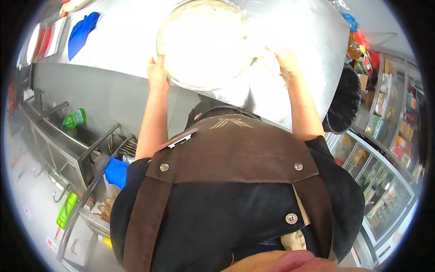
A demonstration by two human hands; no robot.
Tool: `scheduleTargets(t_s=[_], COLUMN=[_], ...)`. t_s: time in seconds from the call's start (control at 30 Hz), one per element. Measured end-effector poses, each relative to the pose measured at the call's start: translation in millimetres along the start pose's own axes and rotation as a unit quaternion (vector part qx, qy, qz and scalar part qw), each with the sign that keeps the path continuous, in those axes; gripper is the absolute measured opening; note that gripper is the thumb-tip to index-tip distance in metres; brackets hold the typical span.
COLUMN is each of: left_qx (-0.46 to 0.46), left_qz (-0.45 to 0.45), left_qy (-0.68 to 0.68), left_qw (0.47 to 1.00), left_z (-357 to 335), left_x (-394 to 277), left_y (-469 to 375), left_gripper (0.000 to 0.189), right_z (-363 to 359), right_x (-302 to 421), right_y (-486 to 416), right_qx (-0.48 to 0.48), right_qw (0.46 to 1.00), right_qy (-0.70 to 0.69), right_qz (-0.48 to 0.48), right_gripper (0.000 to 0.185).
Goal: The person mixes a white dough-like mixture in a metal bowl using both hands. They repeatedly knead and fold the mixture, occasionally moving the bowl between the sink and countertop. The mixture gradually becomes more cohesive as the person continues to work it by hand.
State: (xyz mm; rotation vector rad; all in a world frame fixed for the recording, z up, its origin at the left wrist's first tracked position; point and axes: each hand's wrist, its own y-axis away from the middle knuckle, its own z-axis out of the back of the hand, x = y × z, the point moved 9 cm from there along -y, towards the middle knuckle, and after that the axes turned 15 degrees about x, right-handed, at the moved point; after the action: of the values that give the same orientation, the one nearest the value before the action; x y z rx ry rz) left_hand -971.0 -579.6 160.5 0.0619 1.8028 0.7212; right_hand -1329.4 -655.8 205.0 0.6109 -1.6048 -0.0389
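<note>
A large round basin (204,44), washed out by glare, stands at the near edge of a metal worktop (129,44). Its contents are too bright to make out. My left hand (159,71) grips the basin's left rim, thumb on top. To the right of the basin, my right hand (283,63) is over the worktop beside some pale, crumbly material (263,64). Glare hides its fingers, so whether it holds anything cannot be told.
A blue cloth (81,34) and red and white containers (46,39) lie at the worktop's left. A black-lined bin (345,98) stands against its right edge. Left below are a metal sink unit (64,136) and a green bottle (74,119); a glass-door fridge (380,190) is at right.
</note>
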Motion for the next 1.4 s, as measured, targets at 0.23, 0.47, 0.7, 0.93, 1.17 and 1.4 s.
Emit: scheduleTargets(t_s=[0.23, 0.47, 0.7, 0.93, 1.17, 1.4], left_qx=[0.064, 0.029, 0.076, 0.007, -0.018, -0.115], left_qz=[-0.011, -0.02, 0.015, 0.011, -0.063, -0.113], left_qy=[0.015, -0.004, -0.125, 0.023, 0.096, 0.217], left_qw=[0.998, 0.999, 0.989, 1.0, 0.993, 0.963], left_z=[-7, -4, -1, -10, 21, 119], left_x=[-1, 2, 0, 18, -3, -41], left_y=[-7, -3, -7, 4, 44, 70], left_gripper=[0.05, 0.035, 0.044, 0.051, 0.045, 0.025], right_z=[96, 77, 83, 118, 127, 42], right_x=[-15, -66, -62, -90, 11, 96], right_y=[45, 4, -48, -47, -1, -35], right_qx=[0.049, -0.017, 0.034, 0.037, 0.05, 0.038], right_qw=[0.926, 0.708, 0.734, 0.702, 0.751, 0.966], right_qy=[0.374, 0.689, 0.642, 0.699, 0.64, 0.255], right_qz=[0.012, -0.155, -0.221, -0.136, -0.156, 0.022], right_gripper=[0.031, 0.028, 0.034, 0.045, 0.043, 0.037])
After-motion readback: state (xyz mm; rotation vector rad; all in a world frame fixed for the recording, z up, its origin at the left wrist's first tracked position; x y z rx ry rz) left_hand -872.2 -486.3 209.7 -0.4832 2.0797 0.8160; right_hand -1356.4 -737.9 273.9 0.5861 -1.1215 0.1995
